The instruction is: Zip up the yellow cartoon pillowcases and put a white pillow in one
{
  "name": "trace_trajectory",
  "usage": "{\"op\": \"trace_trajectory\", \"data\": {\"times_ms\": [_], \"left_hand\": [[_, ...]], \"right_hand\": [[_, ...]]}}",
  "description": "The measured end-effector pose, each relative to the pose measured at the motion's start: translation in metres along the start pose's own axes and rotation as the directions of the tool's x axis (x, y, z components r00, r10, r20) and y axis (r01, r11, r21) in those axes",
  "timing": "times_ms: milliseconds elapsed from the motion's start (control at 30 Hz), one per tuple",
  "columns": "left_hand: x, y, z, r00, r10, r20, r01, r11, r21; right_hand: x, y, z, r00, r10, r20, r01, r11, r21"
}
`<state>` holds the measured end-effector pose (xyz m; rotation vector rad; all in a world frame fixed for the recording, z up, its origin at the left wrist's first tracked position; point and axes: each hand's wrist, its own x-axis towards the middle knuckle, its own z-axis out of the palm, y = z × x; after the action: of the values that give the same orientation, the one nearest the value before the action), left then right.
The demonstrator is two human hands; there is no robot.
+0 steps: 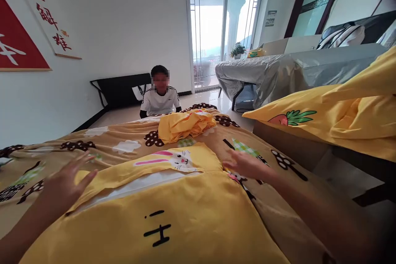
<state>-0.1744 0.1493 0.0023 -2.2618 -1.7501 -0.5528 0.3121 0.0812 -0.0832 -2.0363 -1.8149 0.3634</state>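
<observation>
A yellow pillowcase printed with "Hi!" lies in front of me with a white pillow inside it. The white shows through a long gap in the case, below a flap with a rabbit print. My left hand is over the left end of this gap, thumb and fingers spread, holding nothing. At the opposite end, beside the right corner of the flap, my right hand has its fingers stretched toward the case, with nothing visible in them. Whether its fingertips touch the cloth I cannot tell.
Beneath the pillow spreads a brown patterned blanket, with a crumpled yellow cloth farther back. A person sits beyond it. More yellow fabric with a carrot print drapes over a box at right. A plastic-covered table stands behind.
</observation>
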Motion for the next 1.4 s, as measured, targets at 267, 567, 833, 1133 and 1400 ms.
{"op": "trace_trajectory", "data": {"times_ms": [267, 567, 833, 1133, 1400], "left_hand": [[0.051, 0.235, 0.08, 0.844, 0.519, 0.136, -0.498, 0.852, -0.163], [0.006, 0.214, 0.166, 0.767, 0.549, 0.332, -0.465, 0.832, -0.302], [0.036, 0.17, 0.125, 0.598, 0.669, 0.442, -0.503, 0.742, -0.443], [0.034, 0.179, 0.127, 0.707, 0.58, 0.406, -0.414, 0.804, -0.428], [0.02, 0.174, 0.127, 0.797, 0.5, 0.338, -0.431, 0.863, -0.262]], "right_hand": [[0.092, -0.045, 0.078, 0.976, -0.219, 0.001, 0.216, 0.967, 0.136], [0.117, 0.019, 0.115, 0.99, -0.102, 0.099, 0.079, 0.974, 0.21], [0.101, 0.024, 0.082, 0.999, -0.035, 0.013, 0.031, 0.971, 0.236], [0.021, -0.09, -0.003, 0.977, -0.206, 0.051, 0.209, 0.977, -0.042], [0.021, -0.056, 0.071, 0.961, 0.277, 0.02, -0.277, 0.961, -0.02]]}}
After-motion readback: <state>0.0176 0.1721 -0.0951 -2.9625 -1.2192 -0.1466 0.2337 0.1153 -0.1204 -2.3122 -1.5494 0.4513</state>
